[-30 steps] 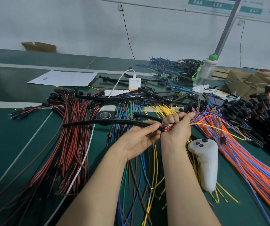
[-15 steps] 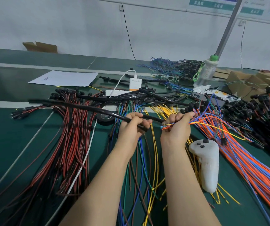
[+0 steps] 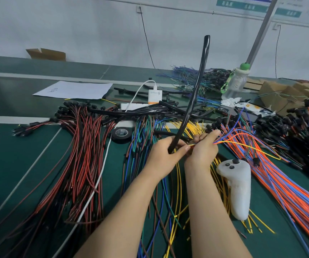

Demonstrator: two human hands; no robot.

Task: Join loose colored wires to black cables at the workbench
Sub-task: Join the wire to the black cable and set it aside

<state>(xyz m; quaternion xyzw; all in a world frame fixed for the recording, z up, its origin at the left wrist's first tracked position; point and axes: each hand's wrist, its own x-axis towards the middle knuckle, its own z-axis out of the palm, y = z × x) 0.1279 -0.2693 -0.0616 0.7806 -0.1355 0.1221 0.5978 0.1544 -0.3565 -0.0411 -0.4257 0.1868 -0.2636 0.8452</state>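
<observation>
Near centre, my left hand (image 3: 165, 155) gripped the black cable (image 3: 192, 101), my right hand (image 3: 204, 152) pinched colored wires (image 3: 226, 141); aligning ends mattered, I judged.

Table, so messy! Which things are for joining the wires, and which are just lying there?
For the job:
- black cable, held by the left hand
- coloured wires, pinched by the right hand
- wire piles, waiting

Just lying about:
- white controller
- water bottle
- sheet of paper
- charger
- cardboard box
</observation>
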